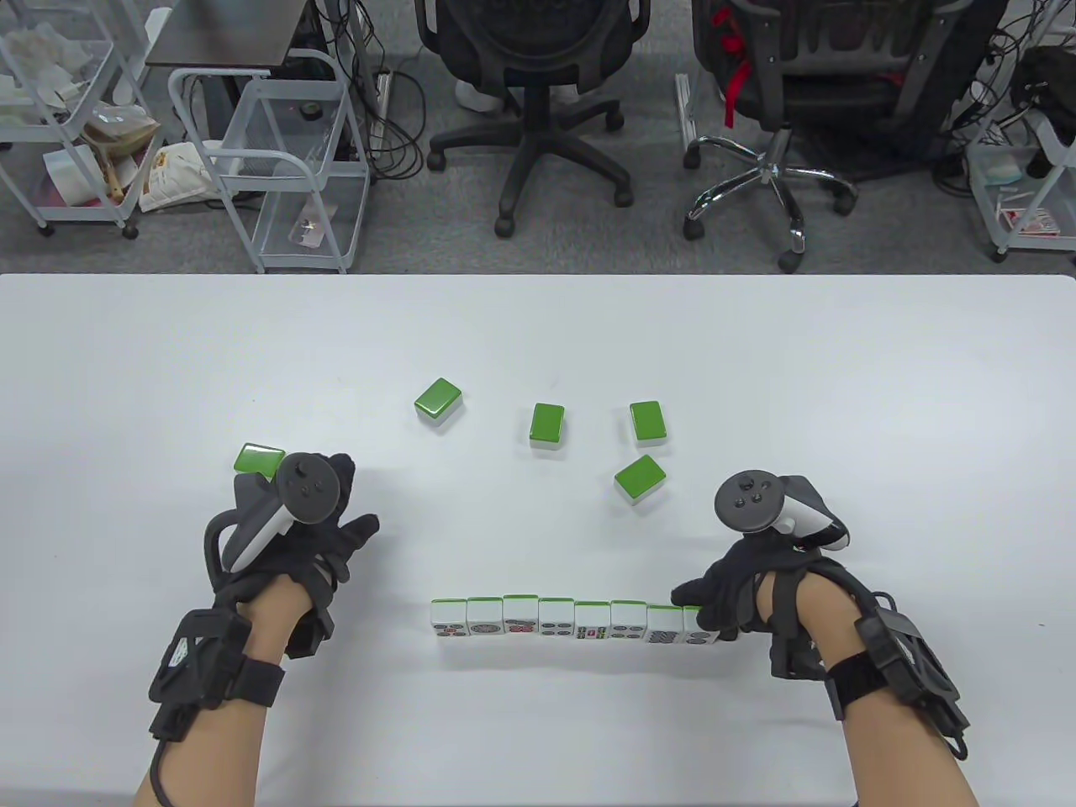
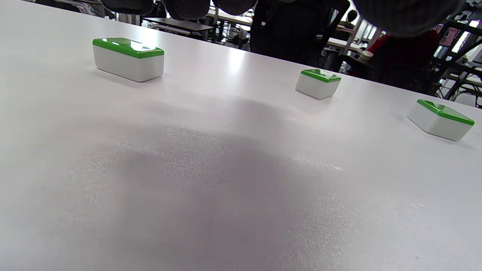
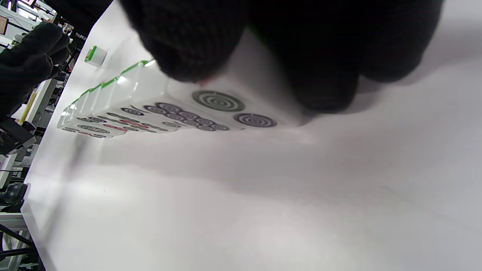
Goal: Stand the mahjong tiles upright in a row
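A row of several upright mahjong tiles [image 1: 555,620] stands near the table's front, faces toward me. My right hand [image 1: 704,607] pinches the tile at the row's right end [image 1: 699,635]. In the right wrist view the gloved fingers [image 3: 320,75] press on that end tile [image 3: 226,109], which has circle marks. My left hand [image 1: 336,517] hovers open and empty left of the row, with a flat green-backed tile [image 1: 259,460] just beyond it. This tile also shows in the left wrist view [image 2: 128,58].
Several more tiles lie flat, green backs up, beyond the row: one on the left [image 1: 438,400], one in the middle [image 1: 546,424], one on the right [image 1: 649,421], one nearer [image 1: 640,480]. Office chairs and carts stand past the table's far edge [image 1: 538,276].
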